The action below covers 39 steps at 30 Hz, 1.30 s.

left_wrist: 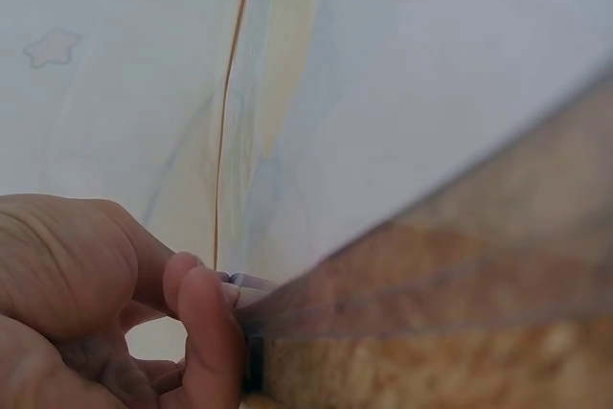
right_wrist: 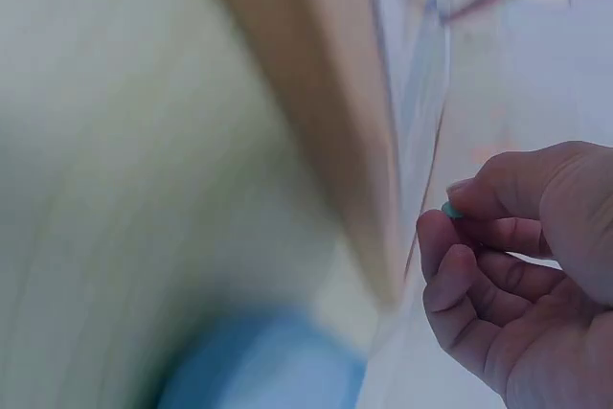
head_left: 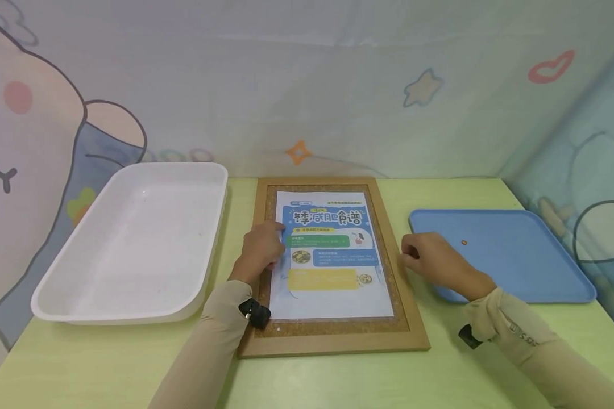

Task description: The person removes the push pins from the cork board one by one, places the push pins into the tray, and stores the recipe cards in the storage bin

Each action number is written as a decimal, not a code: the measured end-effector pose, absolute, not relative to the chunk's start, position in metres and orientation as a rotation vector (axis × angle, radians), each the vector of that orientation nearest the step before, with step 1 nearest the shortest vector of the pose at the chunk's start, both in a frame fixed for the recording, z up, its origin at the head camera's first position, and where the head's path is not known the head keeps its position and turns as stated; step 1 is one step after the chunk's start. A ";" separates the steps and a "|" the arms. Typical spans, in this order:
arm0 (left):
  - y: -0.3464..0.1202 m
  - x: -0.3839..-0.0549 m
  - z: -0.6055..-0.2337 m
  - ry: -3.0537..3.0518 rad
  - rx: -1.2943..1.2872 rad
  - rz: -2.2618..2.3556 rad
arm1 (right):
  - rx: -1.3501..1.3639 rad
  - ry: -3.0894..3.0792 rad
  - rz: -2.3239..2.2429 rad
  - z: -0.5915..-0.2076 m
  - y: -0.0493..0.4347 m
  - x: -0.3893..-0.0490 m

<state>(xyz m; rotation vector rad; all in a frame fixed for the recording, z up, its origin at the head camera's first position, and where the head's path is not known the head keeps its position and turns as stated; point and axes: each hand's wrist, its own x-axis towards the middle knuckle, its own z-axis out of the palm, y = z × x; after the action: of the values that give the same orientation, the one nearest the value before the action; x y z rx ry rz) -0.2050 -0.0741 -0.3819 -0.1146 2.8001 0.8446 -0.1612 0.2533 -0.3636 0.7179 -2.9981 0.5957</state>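
Observation:
A cork board [head_left: 332, 328] with a wooden frame lies in the middle of the table, bearing a printed sheet [head_left: 332, 304] with blue, green and yellow panels. My left hand [head_left: 260, 250] is at the board's left side, index finger extended onto the sheet's left edge and the other fingers bent. In the left wrist view, see-through film [left_wrist: 536, 198] covers the cork beside these fingers. Just right of the wooden frame, my right hand [head_left: 435, 258] pinches a tiny green piece [right_wrist: 450, 210] between thumb and index finger; most of that piece is hidden.
On the left stands a deep white tray [head_left: 133, 250]. A shallow blue tray [head_left: 532, 255] lies on the right, partly behind my right hand and holding a small orange piece [head_left: 464, 242]. A printed cloth backdrop [head_left: 307, 85] rises behind the table [head_left: 107, 363].

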 end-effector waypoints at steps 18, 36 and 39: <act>-0.077 -0.206 -0.378 2.797 -0.118 0.854 | 0.214 -2.910 0.482 -0.378 0.400 -0.186; -0.075 -0.206 -0.383 2.784 -0.135 0.862 | 0.057 -3.088 0.620 -0.390 0.407 -0.202; -0.075 -0.206 -0.383 2.775 -0.138 0.868 | 0.023 -3.075 0.669 -0.392 0.404 -0.203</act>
<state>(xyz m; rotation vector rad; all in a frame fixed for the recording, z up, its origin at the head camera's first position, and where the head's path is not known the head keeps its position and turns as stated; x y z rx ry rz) -0.2063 -0.0750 -0.3829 -0.1375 2.7746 0.8683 -0.2026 0.4039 -0.3919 0.0234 -3.0753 0.6689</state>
